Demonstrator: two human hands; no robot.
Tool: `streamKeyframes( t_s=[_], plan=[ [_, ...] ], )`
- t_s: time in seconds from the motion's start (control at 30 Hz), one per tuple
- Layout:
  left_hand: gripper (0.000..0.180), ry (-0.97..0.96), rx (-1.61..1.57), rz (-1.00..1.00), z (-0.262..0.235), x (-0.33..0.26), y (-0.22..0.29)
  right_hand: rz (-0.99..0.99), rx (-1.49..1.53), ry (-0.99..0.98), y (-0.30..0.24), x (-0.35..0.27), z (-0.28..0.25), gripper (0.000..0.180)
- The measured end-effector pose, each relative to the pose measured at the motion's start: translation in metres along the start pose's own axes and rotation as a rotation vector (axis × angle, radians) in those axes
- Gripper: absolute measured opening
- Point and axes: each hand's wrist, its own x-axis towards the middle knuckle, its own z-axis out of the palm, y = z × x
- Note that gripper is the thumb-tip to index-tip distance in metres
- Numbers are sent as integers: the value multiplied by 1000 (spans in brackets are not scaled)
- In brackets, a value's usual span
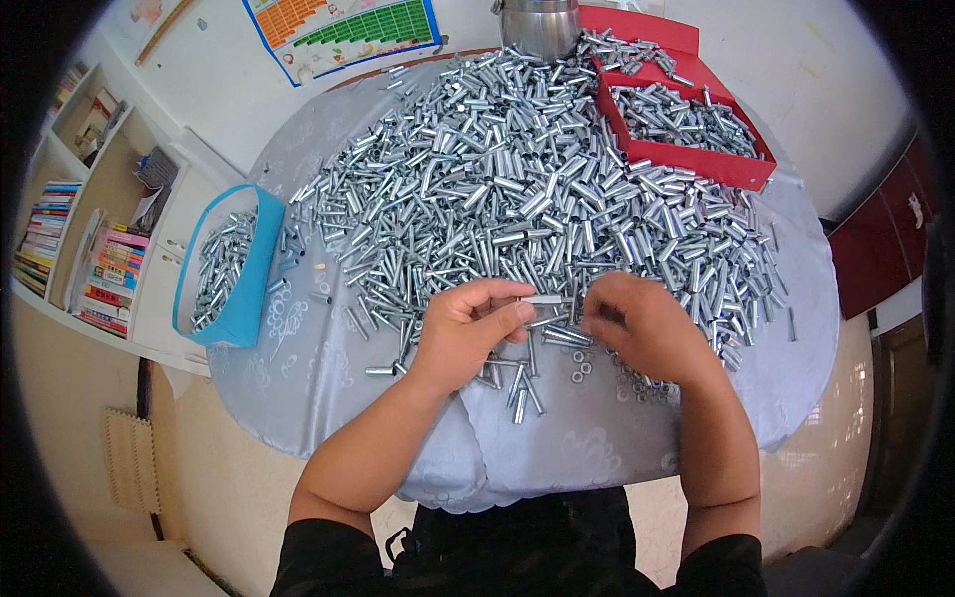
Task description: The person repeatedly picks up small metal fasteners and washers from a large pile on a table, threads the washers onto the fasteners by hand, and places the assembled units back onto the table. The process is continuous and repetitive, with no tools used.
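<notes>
My left hand point(466, 328) pinches a short silver metal sleeve point(542, 298) between thumb and forefinger, pointing right. Close to the sleeve's right end is my right hand point(637, 320), its fingers curled; whatever they grip is hidden behind them. Under and beyond both hands spreads a big heap of silver sleeves and bolts point(448, 199). A few loose bolts point(520, 391) lie on the cloth just below my left hand. Small metal nuts point(577, 376) lie between the hands, and more sit under my right wrist, partly covered by it.
A blue box point(261, 274) of metal parts stands at the left. At the far right, a red box point(686, 171) holds more, its lid point(657, 35) behind it. A metal pot point(540, 28) stands at the back. The round table has a grey cloth point(288, 398); a bookshelf point(149, 204) is at left.
</notes>
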Motion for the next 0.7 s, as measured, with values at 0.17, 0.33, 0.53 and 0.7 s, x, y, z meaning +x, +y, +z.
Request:
streamKeyframes(
  t_s=[0.17, 0.33, 0.53, 0.7],
  plan=[
    [22, 3, -50, -24, 1, 0, 3, 218, 481, 226, 11, 8, 19, 7],
    [21, 9, -46, -42, 2, -1, 3, 193, 707, 191, 4, 9, 25, 11],
    [20, -5, -57, -26, 2, -2, 2, 179, 787, 145, 7, 7, 27, 13],
    [20, -50, -39, -29, 3, -2, 3, 192, 802, 147, 1, 9, 25, 18]
  ],
)
